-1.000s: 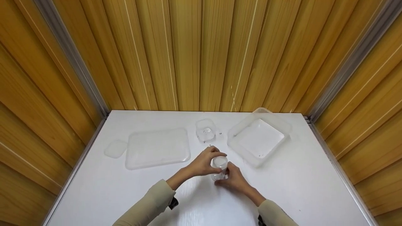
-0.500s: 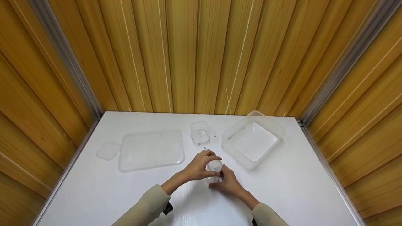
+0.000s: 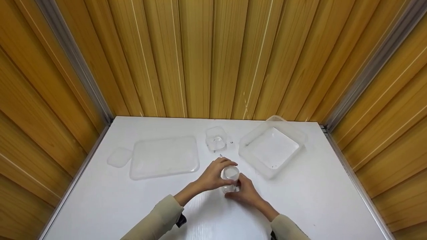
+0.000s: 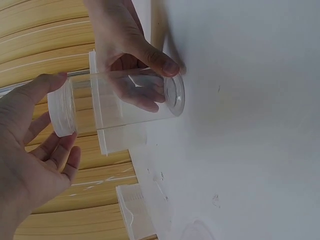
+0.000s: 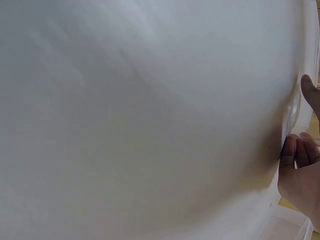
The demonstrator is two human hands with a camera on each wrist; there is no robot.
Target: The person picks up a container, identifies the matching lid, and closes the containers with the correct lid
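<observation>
A clear cylindrical jar point(image 4: 112, 102) with a white screw lid point(image 4: 61, 111) stands upright on the white table, near its middle in the head view. My left hand point(image 3: 213, 175) grips the lid from above, thumb on one side and fingers on the other. Lower down, my right hand point(image 3: 247, 191) holds the jar's body close to its base. In the left wrist view the jar looks empty, and the right hand's fingers point(image 4: 142, 97) show through its wall. The right wrist view catches only the jar's base point(image 5: 293, 112) between that hand's thumb and fingers.
A large translucent tub point(image 3: 245, 143) stands at the back right. Behind the hands is a small clear square container point(image 3: 216, 138), with several small dark bits around it. To the left lie a big rectangular lid point(image 3: 165, 156) and a small lid point(image 3: 119, 157). Wood-patterned walls point(image 3: 213, 60) enclose the table.
Both hands keep their hold on the lid and jar, with barely any shift. The whole head view moves slightly left, then back. The containers and loose lids stay in place.
</observation>
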